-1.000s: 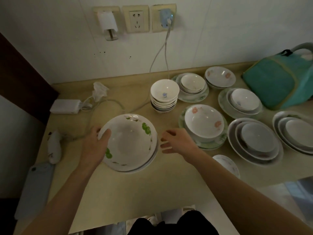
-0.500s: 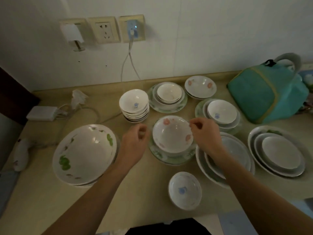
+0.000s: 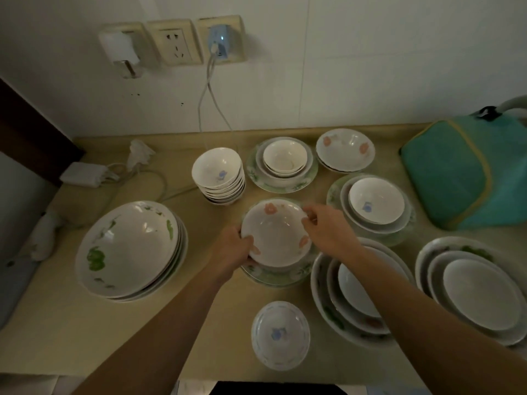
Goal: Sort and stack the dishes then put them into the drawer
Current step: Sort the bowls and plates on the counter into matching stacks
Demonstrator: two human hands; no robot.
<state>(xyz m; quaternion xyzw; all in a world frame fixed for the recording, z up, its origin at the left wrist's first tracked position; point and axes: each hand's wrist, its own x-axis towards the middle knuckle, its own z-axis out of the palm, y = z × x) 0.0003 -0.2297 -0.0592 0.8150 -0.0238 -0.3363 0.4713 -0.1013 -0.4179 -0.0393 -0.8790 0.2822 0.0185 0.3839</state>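
Left hand (image 3: pixel 234 249) grips near-left rim of pink-flower bowl (image 3: pixel 275 233), right hand (image 3: pixel 325 230) pinches its far-right rim. Bowl sits on green-rimmed plate (image 3: pixel 273 276), mid bench (image 3: pixel 199 323). Large bowl stack (image 3: pixel 128 249) left, small bowl stack (image 3: pixel 218 176) behind.

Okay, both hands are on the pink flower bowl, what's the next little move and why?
Probably lift the pink flower bowl straight up off the green-rimmed plate. The left hand and right hand already hold its rim on opposite sides, and a matching bowl sits at the back to stack it on.
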